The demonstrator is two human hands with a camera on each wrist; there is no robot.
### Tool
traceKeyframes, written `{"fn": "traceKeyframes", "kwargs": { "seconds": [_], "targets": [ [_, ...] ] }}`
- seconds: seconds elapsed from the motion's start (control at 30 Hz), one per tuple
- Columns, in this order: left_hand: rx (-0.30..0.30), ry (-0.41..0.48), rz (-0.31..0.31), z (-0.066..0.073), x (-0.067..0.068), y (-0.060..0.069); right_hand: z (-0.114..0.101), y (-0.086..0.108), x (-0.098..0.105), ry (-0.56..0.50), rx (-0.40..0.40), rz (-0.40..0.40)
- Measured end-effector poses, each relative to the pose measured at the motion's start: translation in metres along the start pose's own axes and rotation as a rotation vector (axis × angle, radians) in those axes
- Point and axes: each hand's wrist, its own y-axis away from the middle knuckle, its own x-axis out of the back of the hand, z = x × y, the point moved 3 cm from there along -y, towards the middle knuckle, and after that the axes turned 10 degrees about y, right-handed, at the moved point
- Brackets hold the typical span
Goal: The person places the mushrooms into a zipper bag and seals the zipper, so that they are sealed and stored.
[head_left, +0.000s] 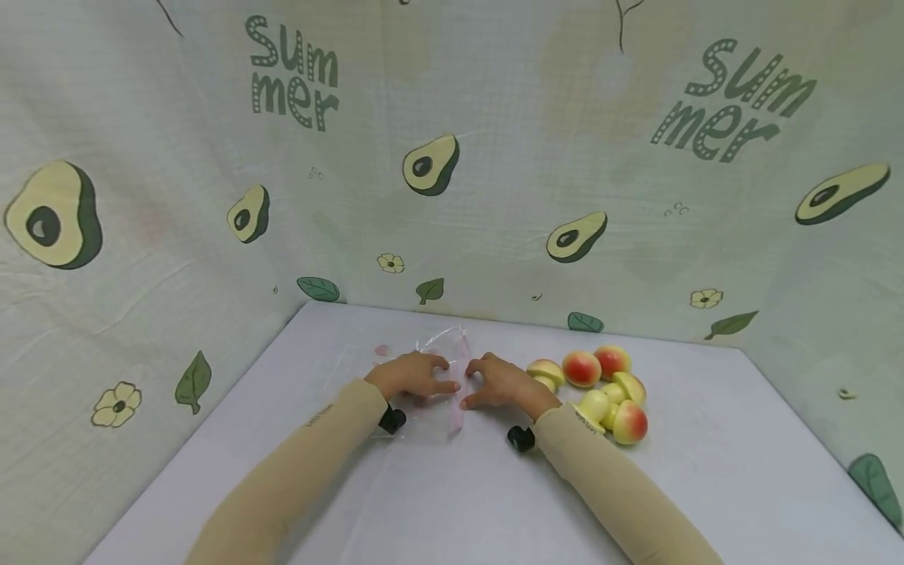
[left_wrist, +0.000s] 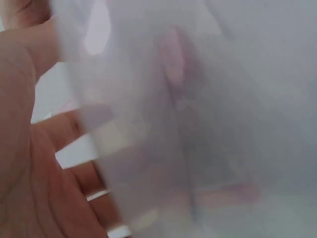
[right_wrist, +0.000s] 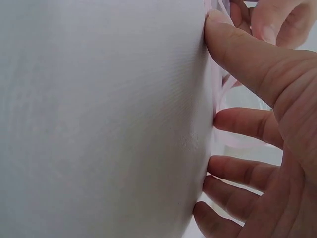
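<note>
A clear plastic bag (head_left: pixel 413 426) with a pink strip along its right edge lies on the white table, small pink marks showing on it. My left hand (head_left: pixel 417 375) is over the bag, thumb and index finger apart near the strip. Through the left wrist view, cloudy plastic covers part of that hand's fingers (left_wrist: pixel 84 178). Across the strip, my right hand (head_left: pixel 504 384) faces the left one. Its thumb touches the pink edge (right_wrist: pixel 214 74) in the right wrist view, while the other fingertips rest spread along it on the table.
Right of my right hand sits a group of red-and-yellow peach-like fruits (head_left: pixel 581 369) and pale yellow mushroom-shaped pieces (head_left: pixel 595 406); the right forearm partly hides them. Cloth printed with avocados (head_left: pixel 432 165) hangs behind the table (head_left: pixel 438 502) and at its sides.
</note>
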Motion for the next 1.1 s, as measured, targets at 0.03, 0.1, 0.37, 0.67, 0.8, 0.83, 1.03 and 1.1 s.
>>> {"fn": "traceKeyframes", "kwargs": {
  "seconds": [0.03, 0.1, 0.37, 0.67, 0.8, 0.83, 1.03, 1.1],
  "targets": [
    [0.001, -0.002, 0.013, 0.001, 0.0, 0.0, 0.0, 0.0, 0.0, 0.0, 0.002, 0.003],
    [0.003, -0.013, 0.036, 0.003, -0.001, 0.0, -0.001, 0.0, 0.001, -0.002, 0.005, 0.008],
    [0.056, 0.001, 0.058, 0.011, -0.002, 0.001, 0.0, 0.001, 0.001, -0.008, 0.015, 0.016],
    [0.069, -0.005, 0.059, 0.003, -0.004, 0.001, 0.0, 0.001, -0.001, -0.007, 0.022, 0.008],
    [-0.01, 0.016, 0.073, 0.0, -0.005, 0.002, 0.0, 0.001, -0.001, 0.002, 0.031, 0.007],
    [-0.048, 0.017, 0.076, 0.0, -0.005, 0.001, 0.0, 0.001, 0.0, 0.004, 0.029, 0.005],
    [-0.263, -0.024, 0.069, 0.004, -0.008, 0.002, -0.001, 0.001, 0.0, 0.007, 0.016, -0.01],
    [-0.307, -0.038, 0.068, 0.006, -0.008, 0.003, -0.001, 0.0, 0.0, 0.006, 0.022, -0.01]
  ]
}}
